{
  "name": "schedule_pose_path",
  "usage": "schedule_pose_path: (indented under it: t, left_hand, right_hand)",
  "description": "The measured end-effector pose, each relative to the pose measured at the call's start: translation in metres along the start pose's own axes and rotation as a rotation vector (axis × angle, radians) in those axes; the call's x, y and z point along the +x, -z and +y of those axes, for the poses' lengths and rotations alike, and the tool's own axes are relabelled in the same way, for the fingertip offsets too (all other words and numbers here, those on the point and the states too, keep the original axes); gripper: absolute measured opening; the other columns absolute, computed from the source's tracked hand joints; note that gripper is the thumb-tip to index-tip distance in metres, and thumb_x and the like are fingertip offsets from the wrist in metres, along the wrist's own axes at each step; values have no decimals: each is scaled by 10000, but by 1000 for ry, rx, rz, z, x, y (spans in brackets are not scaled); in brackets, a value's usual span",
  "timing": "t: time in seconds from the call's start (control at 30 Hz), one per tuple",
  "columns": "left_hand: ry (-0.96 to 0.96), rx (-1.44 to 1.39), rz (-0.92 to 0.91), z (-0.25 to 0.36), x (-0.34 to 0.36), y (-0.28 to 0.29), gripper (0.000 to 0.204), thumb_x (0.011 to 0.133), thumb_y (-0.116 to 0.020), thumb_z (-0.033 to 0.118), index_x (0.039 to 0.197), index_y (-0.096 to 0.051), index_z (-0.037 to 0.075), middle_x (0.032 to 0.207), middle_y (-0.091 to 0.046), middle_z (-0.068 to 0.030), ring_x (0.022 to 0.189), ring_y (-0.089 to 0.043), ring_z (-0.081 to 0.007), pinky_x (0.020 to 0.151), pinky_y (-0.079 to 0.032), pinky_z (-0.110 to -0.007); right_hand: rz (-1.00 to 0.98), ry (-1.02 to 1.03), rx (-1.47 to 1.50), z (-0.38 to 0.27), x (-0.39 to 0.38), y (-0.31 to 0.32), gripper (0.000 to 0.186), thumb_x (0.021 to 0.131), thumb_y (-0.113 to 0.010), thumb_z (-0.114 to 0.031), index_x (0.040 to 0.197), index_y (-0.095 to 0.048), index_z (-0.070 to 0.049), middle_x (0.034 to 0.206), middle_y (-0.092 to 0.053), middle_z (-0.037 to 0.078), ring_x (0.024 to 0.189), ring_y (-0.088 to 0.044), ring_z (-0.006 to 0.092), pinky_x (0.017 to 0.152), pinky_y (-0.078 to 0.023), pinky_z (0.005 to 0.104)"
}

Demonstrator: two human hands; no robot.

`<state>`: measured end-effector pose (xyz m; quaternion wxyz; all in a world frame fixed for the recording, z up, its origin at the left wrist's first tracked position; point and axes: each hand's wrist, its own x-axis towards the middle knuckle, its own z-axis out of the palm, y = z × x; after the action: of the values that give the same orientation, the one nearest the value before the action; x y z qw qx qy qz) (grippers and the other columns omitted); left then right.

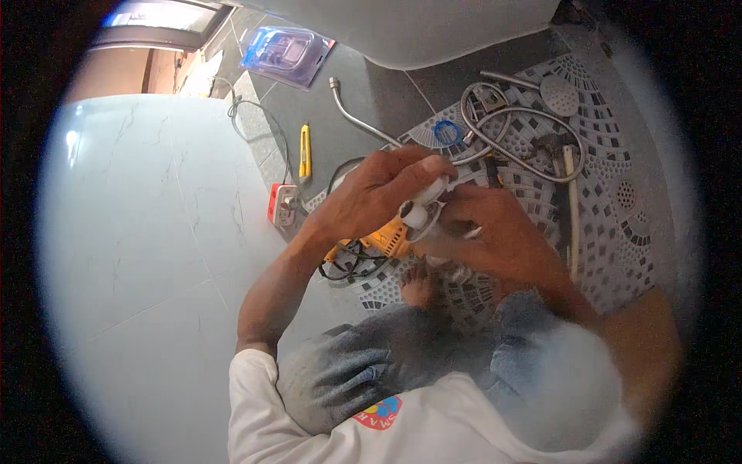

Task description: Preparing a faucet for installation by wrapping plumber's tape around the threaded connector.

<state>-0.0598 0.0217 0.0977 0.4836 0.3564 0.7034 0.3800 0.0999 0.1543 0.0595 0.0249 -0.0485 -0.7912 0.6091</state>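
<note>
My left hand (379, 189) and my right hand (495, 232) meet in front of me, above the patterned floor. Between them is a small white plastic piece (418, 217) with a round, hollow middle and a thin flange; I cannot make out its exact kind. The left fingers close over its upper side, while those of the right curl against it from the other side. Just below the left hand, a yellow power tool (389, 238) with a black cord lies on the floor, partly hidden.
A flexible metal shower hose (514, 158) coils near a round shower head (559, 95). Beside it lie a blue ring (446, 132) and a hammer (558, 147). Leftward are a yellow utility knife (305, 151), a red-and-white power strip (283, 206) and clear plastic packaging (287, 54). A white fixture (433, 35) stands ahead.
</note>
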Motion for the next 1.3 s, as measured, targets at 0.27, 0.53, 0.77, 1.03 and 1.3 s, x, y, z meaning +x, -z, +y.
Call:
schedule_pose_path:
  t: [0.27, 0.53, 0.77, 1.03, 1.3]
  left_hand:
    - [-270, 208, 27, 11, 2, -4, 284, 875, -676, 277, 955, -719, 9, 1265, -594, -94, 1178, -545, -272, 960, -445, -384]
    - [-340, 269, 33, 20, -29, 2, 225, 770, -737, 223, 902, -709, 44, 1409, -452, -132, 1358, -323, -350, 1106, -281, -494]
    - [-97, 113, 42, -8, -22, 14, 367, 794, -563, 260, 987, -655, -39, 1231, -568, -170, 1164, -462, -306, 1002, -349, -414]
    - [-18, -64, 89, 6, -2, -4, 392, 958, -542, 352, 1076, -669, 0, 1200, -598, -109, 1177, -518, -240, 1016, -385, -376]
    - [-472, 387, 95, 14, -4, -8, 204, 785, -745, 169, 898, -670, 15, 1290, -583, -92, 1268, -457, -327, 1025, -392, -450]
  right_hand:
    - [19, -48, -103, 8, 3, 1, 321, 776, -706, -297, 898, -702, 0, 837, -664, 205, 804, -658, 362, 745, -516, 454]
    - [297, -90, -21, 6, 2, 19, 288, 736, -772, -233, 874, -696, 9, 788, -637, 186, 737, -646, 333, 684, -503, 416]
    - [299, 1, -91, -4, -4, 21, 292, 694, -800, -240, 797, -677, 3, 807, -620, 164, 742, -634, 325, 690, -504, 426]
    - [25, 16, -118, -9, -5, 10, 299, 757, -740, -274, 917, -690, -27, 932, -619, 169, 867, -623, 346, 769, -501, 442]
    - [50, -50, -155, -1, -3, 13, 337, 799, -701, -308, 958, -686, -12, 939, -616, 196, 898, -613, 384, 799, -485, 476]
